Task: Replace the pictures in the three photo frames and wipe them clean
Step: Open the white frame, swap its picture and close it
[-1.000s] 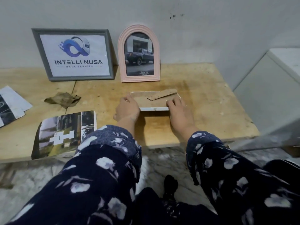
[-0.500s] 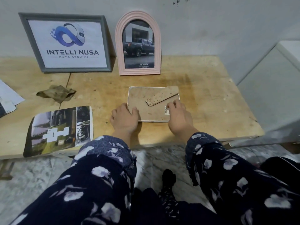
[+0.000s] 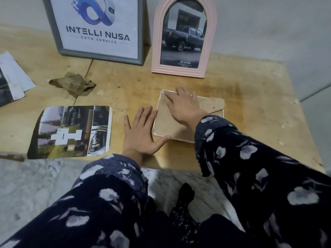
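Observation:
A small white frame (image 3: 166, 127) lies face down on the wooden table (image 3: 250, 108), its brown backing board and stand up. My right hand (image 3: 184, 106) lies flat on the backing, fingers spread toward the frame's far left corner. My left hand (image 3: 140, 131) rests flat on the table at the frame's left edge, its thumb against the near left corner. A grey frame (image 3: 96, 27) with a logo print and a pink arched frame (image 3: 182, 36) with a truck photo stand against the wall. A loose picture (image 3: 71, 131) lies to the left.
A crumpled brown cloth (image 3: 73, 84) lies behind the loose picture. Several papers (image 3: 12, 81) sit at the table's left edge. The wall is right behind the standing frames. The table's front edge runs just under my wrists, with marble floor (image 3: 26, 187) below.
My right hand moved from the frame's near right corner up across the backing to its far left. My left hand opened flat beside the frame. The camera came closer.

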Motion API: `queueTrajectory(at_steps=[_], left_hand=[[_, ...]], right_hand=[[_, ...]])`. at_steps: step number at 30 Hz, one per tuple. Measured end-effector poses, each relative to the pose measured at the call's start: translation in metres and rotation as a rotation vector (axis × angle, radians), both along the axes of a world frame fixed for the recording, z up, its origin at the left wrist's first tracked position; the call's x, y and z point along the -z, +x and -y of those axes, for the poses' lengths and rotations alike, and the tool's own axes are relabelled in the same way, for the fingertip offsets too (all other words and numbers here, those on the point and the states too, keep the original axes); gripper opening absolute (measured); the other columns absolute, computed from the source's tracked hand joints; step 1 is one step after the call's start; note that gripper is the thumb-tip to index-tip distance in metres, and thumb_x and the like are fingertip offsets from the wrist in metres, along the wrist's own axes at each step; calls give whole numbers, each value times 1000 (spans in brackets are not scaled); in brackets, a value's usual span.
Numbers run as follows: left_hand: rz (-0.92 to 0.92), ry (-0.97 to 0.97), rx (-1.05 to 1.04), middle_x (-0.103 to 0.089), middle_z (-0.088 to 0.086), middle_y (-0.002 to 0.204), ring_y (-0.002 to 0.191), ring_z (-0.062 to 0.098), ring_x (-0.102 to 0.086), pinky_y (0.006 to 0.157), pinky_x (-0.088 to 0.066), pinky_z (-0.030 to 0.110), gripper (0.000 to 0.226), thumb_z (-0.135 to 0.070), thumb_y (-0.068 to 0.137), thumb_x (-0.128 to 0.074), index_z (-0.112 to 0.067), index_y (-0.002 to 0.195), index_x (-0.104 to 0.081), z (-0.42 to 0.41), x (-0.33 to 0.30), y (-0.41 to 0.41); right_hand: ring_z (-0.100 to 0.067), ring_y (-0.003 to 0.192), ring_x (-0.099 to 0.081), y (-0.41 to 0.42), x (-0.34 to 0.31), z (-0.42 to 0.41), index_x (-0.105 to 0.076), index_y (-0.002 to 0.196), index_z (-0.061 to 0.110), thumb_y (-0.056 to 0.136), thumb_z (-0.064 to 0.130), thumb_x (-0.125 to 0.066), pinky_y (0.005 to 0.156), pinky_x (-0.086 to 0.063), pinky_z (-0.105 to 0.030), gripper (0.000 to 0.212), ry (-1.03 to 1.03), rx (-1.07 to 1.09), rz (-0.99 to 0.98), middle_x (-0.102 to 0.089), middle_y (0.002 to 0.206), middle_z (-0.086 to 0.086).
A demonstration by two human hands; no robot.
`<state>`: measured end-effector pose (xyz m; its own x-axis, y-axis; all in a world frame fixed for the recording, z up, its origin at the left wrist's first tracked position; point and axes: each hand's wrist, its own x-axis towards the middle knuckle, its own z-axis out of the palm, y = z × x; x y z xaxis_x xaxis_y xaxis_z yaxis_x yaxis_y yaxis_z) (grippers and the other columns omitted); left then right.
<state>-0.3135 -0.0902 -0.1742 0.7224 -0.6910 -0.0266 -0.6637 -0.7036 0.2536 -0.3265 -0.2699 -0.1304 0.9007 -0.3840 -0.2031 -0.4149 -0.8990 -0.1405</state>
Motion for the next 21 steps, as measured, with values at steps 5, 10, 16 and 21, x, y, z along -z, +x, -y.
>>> queueTrajectory(at_steps=[5,10,16,21], left_hand=[[-36,-27,-4,-1,-8,162,148,15,5,113,9,60,100,-87,69,-23,-31,152,-17,2,-2,2],[-32,21,-9,6,-8,161,148,15,9,113,8,61,99,-86,71,-25,-32,153,-11,3,-1,2],[-22,41,-4,4,-10,161,148,16,9,113,7,62,99,-85,72,-27,-32,153,-10,2,-3,3],[-26,60,-3,6,-11,161,148,16,10,113,7,62,99,-86,73,-26,-30,153,-9,3,-4,3]], right_hand=[[-27,121,-40,12,7,4,-49,131,34,100,40,-32,92,-35,-44,36,-105,-41,88,-42,132,-7],[-27,117,-39,30,5,4,-52,118,34,95,50,-37,92,-33,-48,32,14,70,52,-36,127,-6],[-28,116,-33,44,10,1,-51,105,33,82,42,-49,98,-26,-43,24,254,198,54,-35,121,-4],[-27,113,-33,45,7,-4,-46,93,37,79,40,-50,93,-23,-42,15,288,203,61,-35,119,-1]])
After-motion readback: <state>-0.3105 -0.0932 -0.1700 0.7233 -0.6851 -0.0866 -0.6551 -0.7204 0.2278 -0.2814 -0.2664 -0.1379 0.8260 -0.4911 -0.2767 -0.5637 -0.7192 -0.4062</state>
